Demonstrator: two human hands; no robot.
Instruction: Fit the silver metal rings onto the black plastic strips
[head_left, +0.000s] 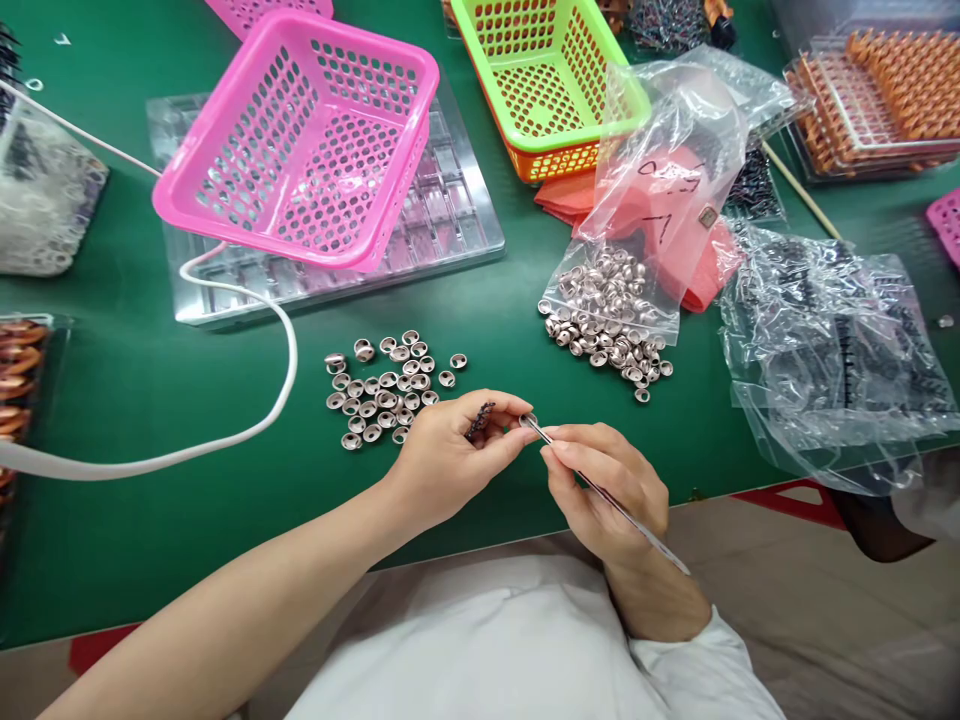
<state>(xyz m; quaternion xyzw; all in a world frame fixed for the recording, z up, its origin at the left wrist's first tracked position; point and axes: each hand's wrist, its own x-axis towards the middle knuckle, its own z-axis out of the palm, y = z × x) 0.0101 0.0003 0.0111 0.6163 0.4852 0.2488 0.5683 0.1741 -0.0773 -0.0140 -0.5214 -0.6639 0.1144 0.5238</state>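
Between thumb and index finger, my left hand [454, 450] pinches a small round metal cup [528, 420]. Several small black parts [480, 421] are tucked inside the same hand's curled fingers. My right hand [611, 485] grips a pair of thin metal tweezers [626, 512] like a pen, and the tip reaches the cup. Whether the tip holds a tiny part is too small to tell. Just beyond my left hand, many similar metal cups [386, 399] lie loose on the green table [247, 540]. More cups [607, 300] spill from a clear plastic bag [675, 120].
A pink basket [300, 225] rests on a metal tray [457, 220] at the back left, near a white cable [289, 350]. Behind stands a green basket [555, 130]. Clear bags with black parts [840, 350] lie right, below trays of orange parts [907, 90].
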